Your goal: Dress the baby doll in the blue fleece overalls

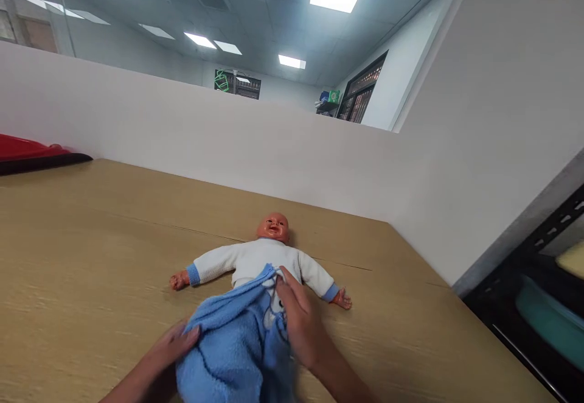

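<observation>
A baby doll (274, 227) lies on its back on the wooden table, arms spread, in a white fleece top (263, 258) with blue cuffs. In front of its lower body is a blue fleece garment (232, 342) with a white patch design, which covers the doll's legs from view. My left hand (171, 347) grips the left side of the garment, thumb over the cloth. With fingers closed on its upper right edge, my right hand (298, 318) holds the garment near the doll's waist.
The wooden table (91, 257) meets a white wall (228, 141) with a glass pane above. At the far left lies a red object (27, 147) with a black edge. A black rack (524, 281) holding a teal item (552, 324) stands at the right.
</observation>
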`<action>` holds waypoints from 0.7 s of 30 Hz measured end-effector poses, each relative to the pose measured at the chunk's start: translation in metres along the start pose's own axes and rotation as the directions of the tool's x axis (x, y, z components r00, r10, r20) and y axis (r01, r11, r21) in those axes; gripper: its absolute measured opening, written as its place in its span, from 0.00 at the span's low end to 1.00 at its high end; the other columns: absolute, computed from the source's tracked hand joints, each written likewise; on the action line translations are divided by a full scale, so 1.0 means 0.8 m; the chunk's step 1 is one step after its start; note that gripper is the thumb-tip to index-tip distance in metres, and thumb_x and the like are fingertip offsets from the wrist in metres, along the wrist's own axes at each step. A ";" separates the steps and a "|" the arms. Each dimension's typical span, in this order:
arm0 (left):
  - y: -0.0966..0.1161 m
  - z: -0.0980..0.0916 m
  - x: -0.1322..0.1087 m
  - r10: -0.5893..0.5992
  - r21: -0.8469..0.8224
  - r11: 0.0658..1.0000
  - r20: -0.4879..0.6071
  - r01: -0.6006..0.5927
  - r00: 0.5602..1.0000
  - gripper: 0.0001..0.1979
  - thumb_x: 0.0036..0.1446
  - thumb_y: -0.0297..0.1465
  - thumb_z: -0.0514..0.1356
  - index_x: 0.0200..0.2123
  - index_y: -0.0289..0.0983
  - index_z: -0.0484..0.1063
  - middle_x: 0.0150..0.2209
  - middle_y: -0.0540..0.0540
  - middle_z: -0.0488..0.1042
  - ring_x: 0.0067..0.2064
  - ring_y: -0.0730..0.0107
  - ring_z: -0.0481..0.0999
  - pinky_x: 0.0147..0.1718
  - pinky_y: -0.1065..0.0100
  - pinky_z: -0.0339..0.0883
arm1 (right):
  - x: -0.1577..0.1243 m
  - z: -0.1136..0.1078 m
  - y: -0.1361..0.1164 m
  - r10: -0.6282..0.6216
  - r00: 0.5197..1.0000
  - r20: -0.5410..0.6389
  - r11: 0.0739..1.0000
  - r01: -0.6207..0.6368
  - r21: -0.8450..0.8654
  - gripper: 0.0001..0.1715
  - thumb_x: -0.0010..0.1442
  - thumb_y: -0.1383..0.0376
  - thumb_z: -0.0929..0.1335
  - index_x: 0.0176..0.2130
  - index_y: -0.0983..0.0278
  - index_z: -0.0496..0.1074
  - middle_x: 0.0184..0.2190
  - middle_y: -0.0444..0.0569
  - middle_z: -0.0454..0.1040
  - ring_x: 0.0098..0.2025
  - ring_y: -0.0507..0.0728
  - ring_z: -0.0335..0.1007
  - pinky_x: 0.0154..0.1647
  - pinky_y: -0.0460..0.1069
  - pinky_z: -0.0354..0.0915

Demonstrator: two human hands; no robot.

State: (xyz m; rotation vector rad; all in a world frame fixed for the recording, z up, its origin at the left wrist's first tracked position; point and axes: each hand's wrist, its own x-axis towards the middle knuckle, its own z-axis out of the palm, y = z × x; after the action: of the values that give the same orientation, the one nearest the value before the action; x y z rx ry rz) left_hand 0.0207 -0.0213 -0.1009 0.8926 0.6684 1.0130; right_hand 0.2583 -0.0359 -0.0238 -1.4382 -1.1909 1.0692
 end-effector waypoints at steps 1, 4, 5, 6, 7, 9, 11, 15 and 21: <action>0.003 0.007 0.000 -0.023 -0.018 1.000 0.001 0.023 1.000 0.30 0.53 0.57 0.72 0.47 0.38 0.85 0.50 0.39 0.85 0.61 0.33 0.77 0.60 0.44 0.71 | 0.009 -0.002 -0.003 -0.009 1.000 -0.019 0.999 0.010 0.041 0.50 0.60 0.33 0.68 0.65 0.64 0.71 0.69 0.57 0.68 0.75 0.67 0.54 0.79 0.60 0.44; 0.017 0.024 -0.001 -0.032 0.002 0.999 -0.051 0.033 0.998 0.31 0.56 0.51 0.73 0.57 0.39 0.80 0.60 0.38 0.79 0.67 0.39 0.72 0.67 0.47 0.67 | 0.036 -0.003 -0.009 -0.021 0.999 0.024 0.983 0.017 0.181 0.45 0.57 0.38 0.71 0.59 0.68 0.74 0.66 0.59 0.71 0.72 0.67 0.60 0.78 0.59 0.49; 0.022 0.028 0.001 -0.007 0.031 0.999 -0.071 0.009 0.997 0.34 0.56 0.52 0.73 0.59 0.39 0.78 0.62 0.37 0.77 0.68 0.39 0.70 0.68 0.48 0.66 | 0.043 -0.003 -0.010 -0.021 0.998 0.054 0.976 0.009 0.218 0.43 0.58 0.39 0.71 0.57 0.69 0.75 0.65 0.60 0.73 0.70 0.67 0.63 0.77 0.59 0.51; 0.027 0.031 0.003 0.017 0.059 0.998 -0.099 -0.011 0.995 0.35 0.56 0.52 0.73 0.60 0.39 0.77 0.64 0.37 0.75 0.69 0.39 0.69 0.69 0.48 0.65 | 0.047 -0.002 -0.011 -0.018 0.996 0.089 0.970 -0.004 0.242 0.41 0.58 0.40 0.70 0.56 0.68 0.75 0.63 0.59 0.74 0.68 0.67 0.66 0.76 0.59 0.53; 0.031 0.032 0.006 0.036 0.088 0.996 -0.143 -0.024 0.989 0.36 0.56 0.53 0.73 0.61 0.39 0.76 0.65 0.37 0.74 0.70 0.39 0.67 0.70 0.47 0.62 | 0.049 -0.002 -0.011 -0.014 0.991 0.130 0.969 -0.019 0.247 0.40 0.59 0.40 0.71 0.56 0.67 0.75 0.62 0.58 0.75 0.66 0.66 0.69 0.74 0.59 0.56; 0.039 0.031 0.014 0.071 0.154 0.988 -0.273 -0.029 0.959 0.35 0.57 0.52 0.73 0.60 0.39 0.76 0.67 0.39 0.72 0.72 0.39 0.62 0.72 0.46 0.57 | 0.047 -0.005 -0.013 -0.014 0.970 0.242 0.975 -0.040 0.218 0.38 0.59 0.42 0.73 0.58 0.65 0.74 0.62 0.56 0.76 0.63 0.64 0.73 0.71 0.58 0.61; 0.043 0.027 0.022 0.128 0.231 0.972 -0.372 -0.042 0.919 0.32 0.58 0.51 0.72 0.58 0.39 0.78 0.67 0.40 0.72 0.74 0.41 0.58 0.75 0.47 0.50 | 0.041 -0.011 -0.014 -0.028 0.933 0.358 0.989 -0.027 0.148 0.41 0.57 0.45 0.77 0.61 0.62 0.71 0.63 0.54 0.75 0.62 0.63 0.73 0.68 0.57 0.64; 0.042 0.018 0.034 0.155 0.286 0.957 -0.378 -0.045 0.913 0.30 0.60 0.53 0.69 0.58 0.41 0.77 0.70 0.43 0.69 0.76 0.46 0.54 0.76 0.49 0.45 | 0.038 -0.035 -0.015 -0.095 0.900 0.425 0.987 0.141 -0.077 0.40 0.58 0.48 0.78 0.62 0.63 0.72 0.62 0.54 0.76 0.65 0.66 0.70 0.68 0.59 0.63; 0.038 0.013 0.049 0.064 0.368 0.928 -0.324 0.064 0.944 0.31 0.61 0.53 0.65 0.59 0.40 0.76 0.68 0.41 0.70 0.73 0.44 0.61 0.72 0.50 0.58 | 0.053 -0.074 -0.019 -0.121 0.808 0.577 0.903 0.331 -0.273 0.27 0.69 0.44 0.68 0.55 0.59 0.79 0.51 0.50 0.81 0.57 0.66 0.73 0.65 0.60 0.65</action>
State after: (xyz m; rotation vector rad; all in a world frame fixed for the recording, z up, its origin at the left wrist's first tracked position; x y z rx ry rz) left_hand 0.0316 0.0187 -0.0723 1.0619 1.1777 1.0647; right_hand 0.3195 -0.0004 -0.0014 -1.2317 -2.0194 1.1677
